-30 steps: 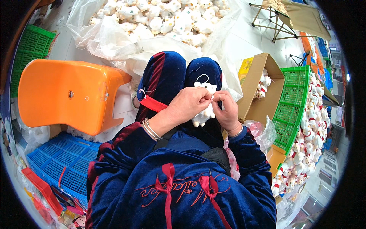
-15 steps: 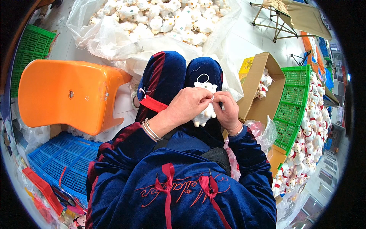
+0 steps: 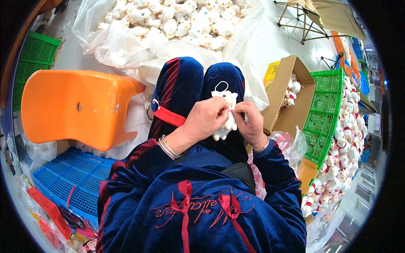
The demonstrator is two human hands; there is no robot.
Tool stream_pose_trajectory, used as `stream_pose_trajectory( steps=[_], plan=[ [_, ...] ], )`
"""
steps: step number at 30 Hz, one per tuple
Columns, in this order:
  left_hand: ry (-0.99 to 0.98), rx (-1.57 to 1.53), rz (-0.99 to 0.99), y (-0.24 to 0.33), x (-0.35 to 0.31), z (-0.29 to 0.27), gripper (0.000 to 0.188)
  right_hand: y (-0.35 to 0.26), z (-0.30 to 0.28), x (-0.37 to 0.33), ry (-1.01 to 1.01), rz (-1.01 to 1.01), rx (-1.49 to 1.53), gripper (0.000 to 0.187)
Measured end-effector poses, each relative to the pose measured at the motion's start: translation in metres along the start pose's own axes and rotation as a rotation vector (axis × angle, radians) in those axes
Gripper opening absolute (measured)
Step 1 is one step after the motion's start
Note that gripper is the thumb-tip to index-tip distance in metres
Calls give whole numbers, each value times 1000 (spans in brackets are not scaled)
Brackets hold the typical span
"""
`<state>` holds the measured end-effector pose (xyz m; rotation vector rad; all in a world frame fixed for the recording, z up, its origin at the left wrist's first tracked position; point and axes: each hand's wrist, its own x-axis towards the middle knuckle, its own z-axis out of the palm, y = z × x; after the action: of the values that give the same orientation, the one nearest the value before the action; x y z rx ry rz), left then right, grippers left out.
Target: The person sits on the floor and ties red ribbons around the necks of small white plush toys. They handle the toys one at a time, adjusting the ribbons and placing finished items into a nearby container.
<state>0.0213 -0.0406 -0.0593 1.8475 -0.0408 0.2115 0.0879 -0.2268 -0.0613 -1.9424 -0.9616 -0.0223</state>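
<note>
Toy (image 3: 229, 125) (white plush animal), head kneeward, betw. L hand (image 3: 205, 117) & R hand (image 3: 252, 123); both grips pinching at neck, exact bit unclear.

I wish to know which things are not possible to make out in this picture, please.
All in the head view:
- Middle of the white plush toy: covered by the left hand and right hand.
- Any thread between the fingers: too small to tell.
- Number of toys in the cardboard box: its wall hides some.
- Far end of the toy heap: cut off by the top edge.
</note>
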Motion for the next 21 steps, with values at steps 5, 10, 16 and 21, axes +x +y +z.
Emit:
stream_pose_trajectory(
  steps=[5,10,16,21],
  plan=[
    [56,-2,-87,-6,-5,-2,12,4,-1,-7,70,10,-45,25],
    [45,-175,-208,-5,-4,-5,11,-3,3,-7,94,32,-20,26],
    [-133,34,-88,2,2,-15,13,-10,-4,3,-14,31,-28,22],
    [-140,-6,-106,8,4,-15,13,-5,-8,3,-60,4,-36,20]
  ],
)
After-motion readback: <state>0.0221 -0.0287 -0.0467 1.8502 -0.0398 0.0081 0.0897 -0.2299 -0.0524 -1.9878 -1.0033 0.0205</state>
